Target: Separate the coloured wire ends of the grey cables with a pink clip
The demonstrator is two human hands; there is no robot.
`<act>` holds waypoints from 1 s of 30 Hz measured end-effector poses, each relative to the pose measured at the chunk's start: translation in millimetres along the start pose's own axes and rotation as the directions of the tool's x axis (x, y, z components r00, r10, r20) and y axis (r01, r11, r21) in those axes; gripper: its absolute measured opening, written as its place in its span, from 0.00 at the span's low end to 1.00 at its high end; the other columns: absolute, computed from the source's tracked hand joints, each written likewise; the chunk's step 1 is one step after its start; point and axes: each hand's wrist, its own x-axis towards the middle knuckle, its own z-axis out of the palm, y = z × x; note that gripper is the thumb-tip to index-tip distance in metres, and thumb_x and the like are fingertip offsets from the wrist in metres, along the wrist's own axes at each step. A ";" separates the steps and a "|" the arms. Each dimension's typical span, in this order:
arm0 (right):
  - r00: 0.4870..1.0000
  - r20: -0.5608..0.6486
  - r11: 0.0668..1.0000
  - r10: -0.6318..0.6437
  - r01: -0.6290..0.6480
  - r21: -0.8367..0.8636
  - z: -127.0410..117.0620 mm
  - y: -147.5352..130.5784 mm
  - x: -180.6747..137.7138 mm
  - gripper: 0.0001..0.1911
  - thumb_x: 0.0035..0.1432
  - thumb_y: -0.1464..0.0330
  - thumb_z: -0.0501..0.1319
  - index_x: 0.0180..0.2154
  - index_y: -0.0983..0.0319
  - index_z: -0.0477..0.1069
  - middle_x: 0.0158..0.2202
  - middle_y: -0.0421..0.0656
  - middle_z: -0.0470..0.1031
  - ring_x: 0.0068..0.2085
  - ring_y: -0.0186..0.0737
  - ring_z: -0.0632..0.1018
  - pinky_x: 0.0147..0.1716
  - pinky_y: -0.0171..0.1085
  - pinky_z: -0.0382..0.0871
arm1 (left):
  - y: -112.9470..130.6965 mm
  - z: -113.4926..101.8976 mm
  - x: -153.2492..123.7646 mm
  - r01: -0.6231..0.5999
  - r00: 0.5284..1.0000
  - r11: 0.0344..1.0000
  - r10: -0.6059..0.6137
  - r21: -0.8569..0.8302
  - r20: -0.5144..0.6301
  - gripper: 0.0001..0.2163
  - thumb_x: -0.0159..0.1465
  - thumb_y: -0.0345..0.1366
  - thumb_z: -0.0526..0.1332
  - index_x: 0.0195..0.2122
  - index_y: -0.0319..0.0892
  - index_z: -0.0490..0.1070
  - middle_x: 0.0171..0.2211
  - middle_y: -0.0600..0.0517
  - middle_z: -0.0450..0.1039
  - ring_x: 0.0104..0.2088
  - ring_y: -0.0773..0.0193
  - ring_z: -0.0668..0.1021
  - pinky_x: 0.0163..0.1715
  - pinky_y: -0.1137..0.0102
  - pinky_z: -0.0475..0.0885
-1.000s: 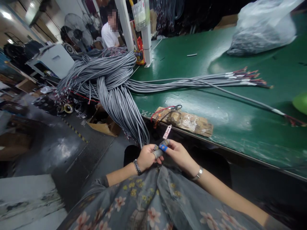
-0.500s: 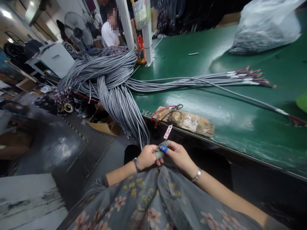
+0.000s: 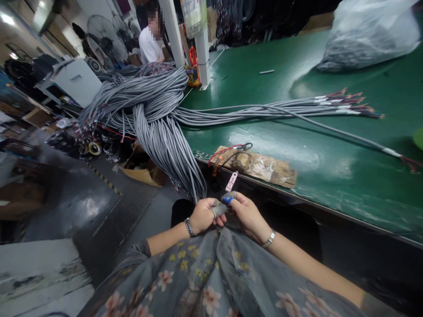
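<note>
Close in front of my body, my left hand (image 3: 204,215) is closed, with grey wrapping on its thumb and forefinger. My right hand (image 3: 246,211) is closed in a pinch beside it, with blue tape on the thumb and grey wrapping on the forefinger. The fingertips of both hands nearly meet. Anything between them is too small or hidden to make out. Just above the fingers shows a small pink tag (image 3: 231,181). Past it, a worn wooden block (image 3: 264,169) with red and black wires (image 3: 228,156) lies at the table's front edge.
Grey cables (image 3: 155,101) are heaped on the green table (image 3: 231,136), some hanging over its edge, others stretching right to stripped ends (image 3: 360,103). A plastic bag (image 3: 370,39) lies at the back right. A co-worker (image 3: 150,42) is beyond a white post (image 3: 203,57). A cardboard box (image 3: 145,169) stands below.
My hands have come slightly apart: the right fingers, pressed against the left ones before, now sit a little up and to the right. The camera view has shifted slightly.
</note>
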 end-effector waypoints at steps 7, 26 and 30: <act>0.987 0.136 0.976 0.085 -0.110 0.190 -12.2 -4.2 -0.3 0.21 0.38 0.52 0.68 0.28 0.61 0.70 0.25 0.39 0.69 0.25 0.33 0.67 0.23 0.34 0.63 | 1.5 0.2 1.3 -0.017 0.985 0.991 -0.006 -0.131 -0.172 0.16 0.46 0.48 0.64 0.21 0.40 0.66 0.16 0.53 0.71 0.13 0.72 0.70 0.13 0.78 0.57; 0.988 0.152 0.997 -0.003 -0.008 0.072 -6.5 5.6 -4.2 0.25 0.35 0.49 0.70 0.22 0.61 0.65 0.18 0.35 0.65 0.22 0.31 0.63 0.23 0.35 0.56 | 0.6 1.9 1.5 -0.013 0.988 0.980 -0.018 -0.199 -0.154 0.19 0.46 0.51 0.66 0.21 0.40 0.64 0.17 0.52 0.71 0.14 0.71 0.70 0.13 0.77 0.56; 0.990 0.142 0.999 -0.016 0.009 0.050 -6.5 2.3 -4.5 0.24 0.35 0.49 0.71 0.22 0.61 0.67 0.18 0.35 0.65 0.22 0.31 0.63 0.23 0.34 0.57 | 1.8 2.3 0.5 -0.017 0.987 0.978 -0.016 -0.208 -0.157 0.18 0.45 0.49 0.66 0.20 0.40 0.64 0.16 0.52 0.71 0.13 0.71 0.70 0.13 0.77 0.56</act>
